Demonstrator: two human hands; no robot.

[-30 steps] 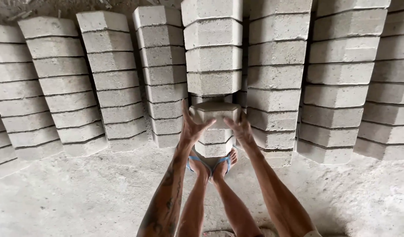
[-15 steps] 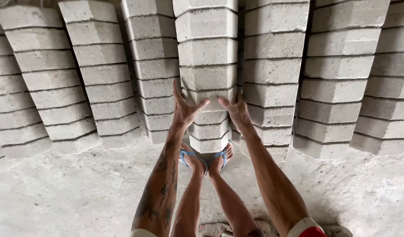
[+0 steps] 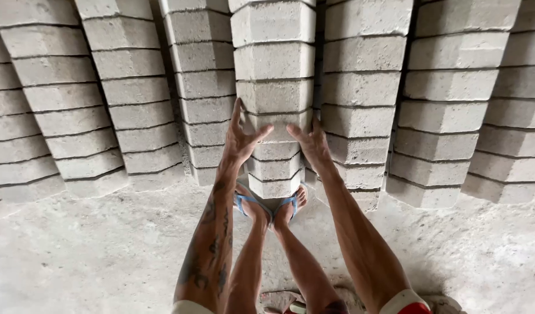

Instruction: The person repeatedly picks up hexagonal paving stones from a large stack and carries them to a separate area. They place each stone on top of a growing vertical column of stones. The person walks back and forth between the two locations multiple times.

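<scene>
Where block stacks (image 3: 360, 99) crowd close, left hand (image 3: 241, 139), right hand (image 3: 311, 145) flanking grey block (image 3: 277, 125).

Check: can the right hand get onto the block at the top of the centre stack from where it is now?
Probably yes. The right hand is already at the side of the centre stack, with nothing between it and the upper blocks; only the height looks like a stretch.
</scene>
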